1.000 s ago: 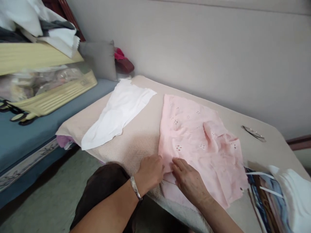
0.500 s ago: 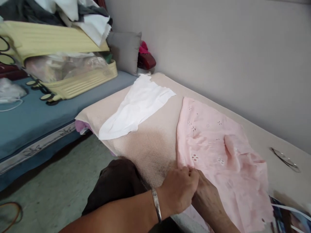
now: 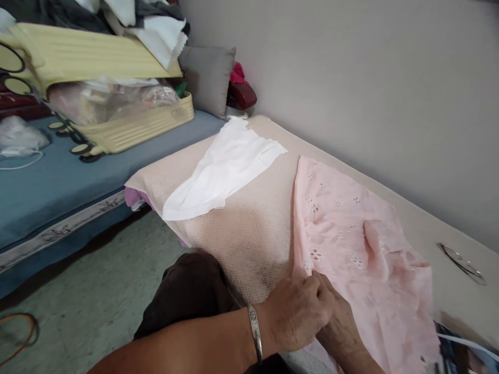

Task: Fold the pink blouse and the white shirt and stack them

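Meeting at the left edge of the pink cloth (image 3: 339, 234), the two hands overlap, the left hand (image 3: 298, 314) crossing over the right hand (image 3: 343, 330). The left fingers are curled in tightly and appear to be pinching the edge; the right fingers are hidden behind them, so I cannot tell how far open those are or whether they have hold of anything. The cloth lies spread on the covered tabletop (image 3: 167, 174), right of the white cloth (image 3: 222, 174) and apart from it. The likeliest trouble is an uneven edge: with one hand blocking sight of the other, the thin fabric could slip or twist unnoticed. A hard tug might strain the cut-out eyelets (image 3: 315, 254) near that edge. The raised fold (image 3: 376, 249) farther right could become a crease if pressed flat as it lies. Dragging the cloth left would bring it over the dark patch (image 3: 257, 254) on the cover, which might mark such pale material if it is dirt.
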Demonstrator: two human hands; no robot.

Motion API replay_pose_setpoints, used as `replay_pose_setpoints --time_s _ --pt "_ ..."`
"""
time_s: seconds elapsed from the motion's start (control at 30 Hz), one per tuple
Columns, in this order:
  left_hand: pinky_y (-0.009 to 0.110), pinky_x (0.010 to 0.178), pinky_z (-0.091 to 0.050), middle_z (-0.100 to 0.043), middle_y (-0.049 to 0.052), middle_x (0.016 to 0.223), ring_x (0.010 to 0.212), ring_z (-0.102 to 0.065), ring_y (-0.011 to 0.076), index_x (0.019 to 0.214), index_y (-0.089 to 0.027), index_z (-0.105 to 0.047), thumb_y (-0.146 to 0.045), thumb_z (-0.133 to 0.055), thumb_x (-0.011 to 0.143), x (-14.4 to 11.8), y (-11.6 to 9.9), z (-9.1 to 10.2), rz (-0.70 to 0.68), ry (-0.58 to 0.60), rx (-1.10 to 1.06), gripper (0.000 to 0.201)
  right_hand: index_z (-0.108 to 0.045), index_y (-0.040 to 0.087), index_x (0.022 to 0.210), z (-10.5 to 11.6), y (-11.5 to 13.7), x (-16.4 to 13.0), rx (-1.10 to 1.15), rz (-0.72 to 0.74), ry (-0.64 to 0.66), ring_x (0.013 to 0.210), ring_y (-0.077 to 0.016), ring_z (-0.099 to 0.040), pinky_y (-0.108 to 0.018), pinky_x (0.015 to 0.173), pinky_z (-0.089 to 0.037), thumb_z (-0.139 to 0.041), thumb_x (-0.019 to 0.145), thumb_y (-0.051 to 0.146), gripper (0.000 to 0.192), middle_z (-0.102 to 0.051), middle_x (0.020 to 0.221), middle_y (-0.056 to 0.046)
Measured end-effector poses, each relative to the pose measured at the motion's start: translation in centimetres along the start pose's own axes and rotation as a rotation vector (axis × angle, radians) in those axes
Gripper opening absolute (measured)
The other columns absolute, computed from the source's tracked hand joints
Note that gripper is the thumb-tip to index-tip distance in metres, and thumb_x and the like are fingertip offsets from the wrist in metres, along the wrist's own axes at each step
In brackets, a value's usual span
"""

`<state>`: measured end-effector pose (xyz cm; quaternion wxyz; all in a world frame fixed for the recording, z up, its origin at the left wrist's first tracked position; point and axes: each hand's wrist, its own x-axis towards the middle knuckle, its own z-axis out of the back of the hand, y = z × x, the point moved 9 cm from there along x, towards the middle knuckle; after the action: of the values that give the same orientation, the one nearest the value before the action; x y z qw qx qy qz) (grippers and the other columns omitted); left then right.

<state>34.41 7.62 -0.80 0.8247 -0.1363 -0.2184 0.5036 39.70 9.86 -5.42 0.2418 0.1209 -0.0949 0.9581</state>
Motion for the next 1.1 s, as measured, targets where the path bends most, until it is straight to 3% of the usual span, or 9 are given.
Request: replay_pose_setpoints --time_s 0.13,0.27,0.33,0.43,0.63,0.77,0.93,1.1 --pt "0.033 0.06 -0.049 -0.065 0.015 0.106 0.09 -0.063 0.0251 0.119 -0.007 -0.056 -0.016 -0.057 0.081 0.0 1.4 -0.1 0.097 0.039 -0.052 0.039 -0.06 0.023 0.102 0.1 -0.6 0.1 0.104 -0.077 0.01 0.097 -0.0291 -0.066 -0.036 0.073 -0.06 -0.053 0.079 0.007 0.029 -0.066 0.097 -0.012" --pt "0.035 0.064 -0.052 -0.07 0.013 0.09 0.081 -0.068 0.0263 0.097 -0.012 -0.067 -0.017 -0.054 0.082 -1.5 6.4 -0.2 0.422 0.263 -0.055 0.02 -0.056 0.019 0.11 0.5 -1.4 0.1 0.178 -0.185 0.009 0.105 -0.0277 -0.063 -0.038 0.081 -0.058 -0.052 0.087 0.012 0.025 -0.065 0.113 -0.013" --pt "0.037 0.067 -0.052 -0.071 0.014 0.085 0.081 -0.069 0.0282 0.087 -0.014 -0.069 -0.02 -0.052 0.086 -2.3 8.7 0.8 0.541 0.333 0.012 0.018 -0.055 0.019 0.113 1.1 -1.6 0.0 0.208 -0.216 -0.023 0.108 -0.0275 -0.062 -0.039 0.085 -0.058 -0.051 0.089 0.012 0.026 -0.064 0.116 -0.012" --pt "0.038 0.074 -0.052 -0.071 0.012 0.089 0.085 -0.069 0.0272 0.09 -0.016 -0.069 -0.025 -0.048 0.092 -1.9 10.2 2.7 0.584 0.276 0.043 0.023 -0.053 0.02 0.115 1.6 -1.9 0.1 0.275 -0.247 -0.045 0.113 -0.027 -0.061 -0.039 0.087 -0.058 -0.049 0.09 0.01 0.027 -0.063 0.118 -0.012" --pt "0.032 0.08 -0.049 -0.066 0.008 0.101 0.089 -0.065 0.0206 0.095 -0.019 -0.064 -0.02 -0.047 0.09 -0.5 8.7 2.3 0.472 0.189 -0.055 0.017 -0.05 0.021 0.11 2.0 -2.9 -0.1 0.449 -0.305 -0.086 0.119 -0.0251 -0.059 -0.04 0.095 -0.057 -0.045 0.09 0.004 0.027 -0.059 0.126 -0.012" --pt "0.033 0.077 -0.049 -0.064 0.008 0.101 0.088 -0.063 0.0222 0.098 -0.02 -0.06 -0.031 -0.057 0.087 -0.8 7.3 0.7 0.38 0.235 -0.049 0.016 -0.048 0.02 0.113 2.3 -3.0 -0.4 0.452 -0.282 -0.083 0.121 -0.026 -0.057 -0.042 0.1 -0.055 -0.042 0.085 -0.001 0.036 -0.057 0.127 -0.014" --pt "0.035 0.073 -0.05 -0.065 0.009 0.095 0.084 -0.065 0.0234 0.093 -0.019 -0.062 -0.027 -0.049 0.092 -1.4 7.5 -0.6 0.381 0.301 0.057 0.015 -0.05 0.019 0.104 1.4 -1.9 -0.3 0.29 -0.205 0.034 0.109 -0.0293 -0.059 -0.045 0.094 -0.057 -0.045 0.084 -0.001 0.03 -0.059 0.114 -0.014" --pt "0.039 0.074 -0.052 -0.066 0.01 0.091 0.085 -0.066 0.0265 0.089 -0.018 -0.065 -0.026 -0.043 0.097 -1.0 7.4 -0.8 0.408 0.274 0.13 0.025 -0.054 0.016 0.109 -0.4 -0.9 -0.2 0.304 -0.17 0.168 0.116 -0.0303 -0.053 -0.044 0.102 -0.052 -0.048 0.065 -0.007 0.049 -0.057 0.116 -0.015"
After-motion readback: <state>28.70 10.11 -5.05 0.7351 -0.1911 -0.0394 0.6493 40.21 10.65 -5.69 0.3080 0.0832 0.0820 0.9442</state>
